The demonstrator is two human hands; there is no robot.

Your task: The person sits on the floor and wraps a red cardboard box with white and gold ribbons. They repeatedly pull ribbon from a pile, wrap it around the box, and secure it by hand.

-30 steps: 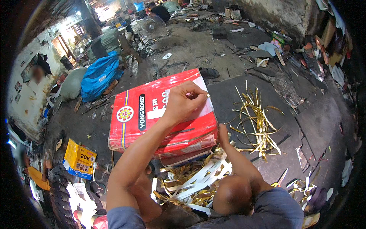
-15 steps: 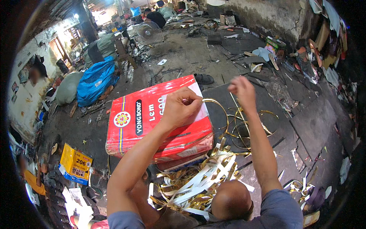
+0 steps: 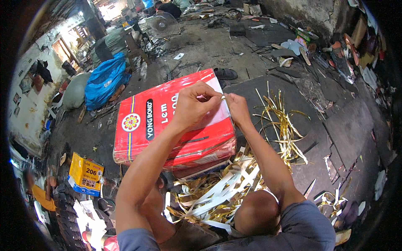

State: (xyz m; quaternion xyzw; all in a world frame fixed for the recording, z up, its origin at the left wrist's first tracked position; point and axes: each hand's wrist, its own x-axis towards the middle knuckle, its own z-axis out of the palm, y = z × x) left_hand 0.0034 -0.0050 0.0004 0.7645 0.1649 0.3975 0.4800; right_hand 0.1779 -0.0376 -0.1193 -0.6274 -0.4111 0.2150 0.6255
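Observation:
Over the right side of a red carton, my hands meet fingertip to fingertip. My left hand is closed, thumb and forefinger pinching a short visible bit of thin gold strip. Against the same bit, my right hand has its fingers pressed together; the rest of that strip is hidden. A loose bundle of narrow gold strips lies on the dark floor mat right of my right forearm. Wider white and gold strips are heaped between my arms, close to my body.
A yellow and blue box stands at the left. Farther off are a blue sack, a grey-green sack and a fan. A dark sandal lies just beyond the carton. Scraps litter the right wall.
My right hand has come down and left to meet my left hand at the carton. The gold loop that hung from my left fingers no longer shows. More of the gold bundle is visible.

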